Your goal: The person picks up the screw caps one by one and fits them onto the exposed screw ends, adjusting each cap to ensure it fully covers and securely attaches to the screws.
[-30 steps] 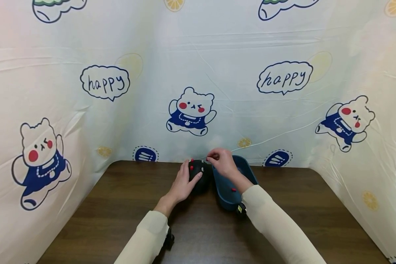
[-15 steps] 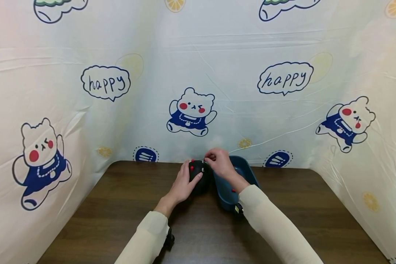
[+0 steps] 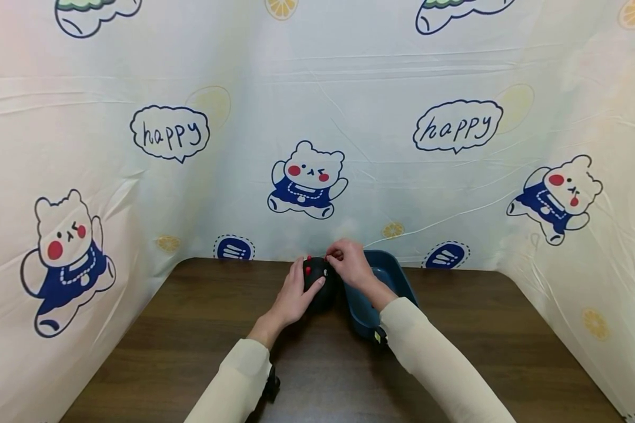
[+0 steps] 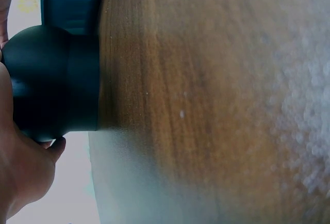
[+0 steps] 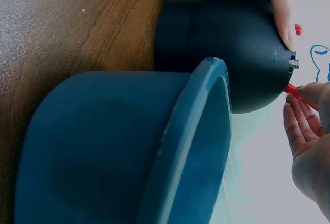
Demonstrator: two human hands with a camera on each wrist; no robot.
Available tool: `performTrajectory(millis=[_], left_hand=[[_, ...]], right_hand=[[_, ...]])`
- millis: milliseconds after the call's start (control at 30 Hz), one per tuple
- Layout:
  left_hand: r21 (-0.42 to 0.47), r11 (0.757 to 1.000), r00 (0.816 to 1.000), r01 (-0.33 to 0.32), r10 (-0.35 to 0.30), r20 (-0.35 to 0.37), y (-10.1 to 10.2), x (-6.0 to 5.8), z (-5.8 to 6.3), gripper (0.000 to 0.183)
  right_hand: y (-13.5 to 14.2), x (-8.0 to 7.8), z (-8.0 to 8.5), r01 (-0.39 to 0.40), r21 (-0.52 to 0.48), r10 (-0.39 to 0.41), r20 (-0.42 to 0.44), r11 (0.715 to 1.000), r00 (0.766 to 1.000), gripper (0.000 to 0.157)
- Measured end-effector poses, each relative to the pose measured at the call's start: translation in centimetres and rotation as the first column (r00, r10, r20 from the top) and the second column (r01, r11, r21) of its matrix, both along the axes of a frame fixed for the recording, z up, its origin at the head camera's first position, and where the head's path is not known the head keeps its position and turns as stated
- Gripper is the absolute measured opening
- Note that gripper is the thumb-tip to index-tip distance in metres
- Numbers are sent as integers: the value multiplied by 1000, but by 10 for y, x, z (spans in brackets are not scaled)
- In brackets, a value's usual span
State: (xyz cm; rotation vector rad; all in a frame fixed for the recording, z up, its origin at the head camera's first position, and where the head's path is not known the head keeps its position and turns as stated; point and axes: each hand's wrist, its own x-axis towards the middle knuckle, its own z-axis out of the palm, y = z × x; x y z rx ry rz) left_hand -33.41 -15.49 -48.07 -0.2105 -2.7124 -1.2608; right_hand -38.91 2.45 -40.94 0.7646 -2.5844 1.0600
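Observation:
A black dome-shaped object [image 3: 325,298] stands on the table, with a round base seen in the left wrist view. My left hand [image 3: 292,294] grips its left side, thumb across the front and fingers around the back. On top are small red caps [image 3: 308,270] and a bare threaded metal screw [image 5: 294,63]. My right hand [image 3: 350,265] pinches another red cap [image 5: 292,89] between thumb and finger, right at the dome's upper surface on the right. In the right wrist view a red cap [image 5: 298,29] also shows beside the left fingers.
A blue plastic tray [image 3: 362,323] stands right of the dome, partly under my right forearm; its rim is close to the dome. The brown wooden table [image 3: 201,341] ends at a patterned cloth backdrop [image 3: 312,88].
My right hand has moved slightly left, bringing the red cap from above the tray's edge onto the dome's top, where a metal screw showed. The left hand has stayed put.

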Motion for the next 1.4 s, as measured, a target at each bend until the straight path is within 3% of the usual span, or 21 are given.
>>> performTrajectory(millis=[300,967,1400], left_hand=[[-10,1000,1000,-1,1,-6,0,1,0,94],[-7,1000,1000,0,0,-10,0,1,2,96],[-6,1000,1000,8,-8,-13,-2,-2,0,95]], right_hand=[[-1,1,-2,-42,64,43,-16,997,999,11],[5,0,0,-81,60,76,74,995,994,16],[21,2,9,-87,92,80,76,992,994,24]])
